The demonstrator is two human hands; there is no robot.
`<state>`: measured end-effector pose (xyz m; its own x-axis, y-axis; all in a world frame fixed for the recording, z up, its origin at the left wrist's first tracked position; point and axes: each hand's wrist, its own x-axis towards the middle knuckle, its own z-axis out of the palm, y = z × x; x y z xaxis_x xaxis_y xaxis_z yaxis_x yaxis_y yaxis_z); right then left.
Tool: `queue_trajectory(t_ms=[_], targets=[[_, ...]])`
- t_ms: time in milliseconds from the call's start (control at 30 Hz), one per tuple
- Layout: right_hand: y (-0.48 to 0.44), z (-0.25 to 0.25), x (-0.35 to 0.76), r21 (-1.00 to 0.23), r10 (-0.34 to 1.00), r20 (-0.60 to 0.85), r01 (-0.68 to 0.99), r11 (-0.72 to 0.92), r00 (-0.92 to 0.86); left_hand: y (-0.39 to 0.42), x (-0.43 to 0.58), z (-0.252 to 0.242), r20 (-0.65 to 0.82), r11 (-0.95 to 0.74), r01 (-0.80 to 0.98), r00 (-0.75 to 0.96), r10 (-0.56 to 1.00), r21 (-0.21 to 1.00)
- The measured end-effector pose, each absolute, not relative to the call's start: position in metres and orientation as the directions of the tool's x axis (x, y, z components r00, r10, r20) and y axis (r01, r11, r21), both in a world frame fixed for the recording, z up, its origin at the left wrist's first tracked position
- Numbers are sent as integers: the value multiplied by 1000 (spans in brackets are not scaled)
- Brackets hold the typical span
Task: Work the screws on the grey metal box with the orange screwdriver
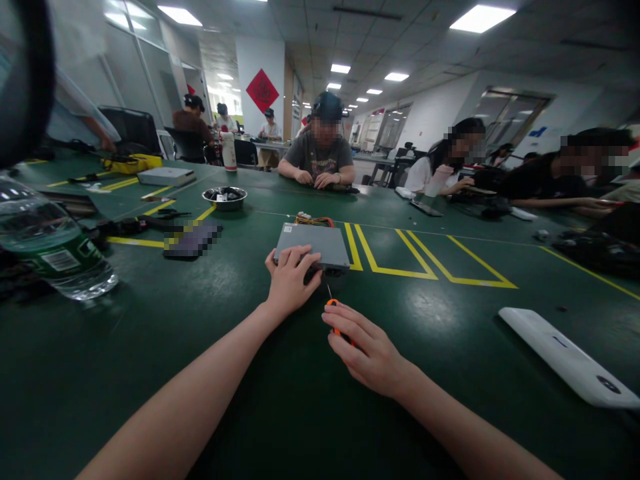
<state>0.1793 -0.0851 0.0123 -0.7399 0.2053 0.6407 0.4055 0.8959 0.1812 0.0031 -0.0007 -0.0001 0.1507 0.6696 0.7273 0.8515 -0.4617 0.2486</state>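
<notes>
Two hands worked at grey box (320, 243), mid-desk (200, 347), left of yellow lines (400, 257). Left hand (290, 280) grip curled over box's near edge, pinning it. Right hand (363, 347) grip closed round orange screwdriver (334, 313), tip toward near face. Step likely wanted shaft square, box steady.

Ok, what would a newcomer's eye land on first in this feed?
The two bare arms in the middle: the left hand rests on the near edge of a grey metal box on the green table, and the right hand holds an orange-handled screwdriver just in front of it. Next, the clear water bottle at far left and the long white device at right.
</notes>
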Motion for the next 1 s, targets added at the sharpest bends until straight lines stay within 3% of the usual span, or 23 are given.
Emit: queue_trajectory(t_ms=[300,533,733,900,1000], targets=[[-84,9,180,179,215,676,440,880,-705,-1,3,1,725,-468,848,157,671,249],[-84,14,179,104,255,740,480,871,-623,-2,2,2,718,-466,850,162,677,247],[-91,19,176,180,274,795,641,746,-541,-1,3,0,737,-479,844,162,656,241],[-94,16,174,215,193,742,500,839,-642,-3,2,3,751,-507,840,207,627,192],[-94,17,171,203,230,731,527,825,-642,-3,0,3,753,-540,825,247,610,167]])
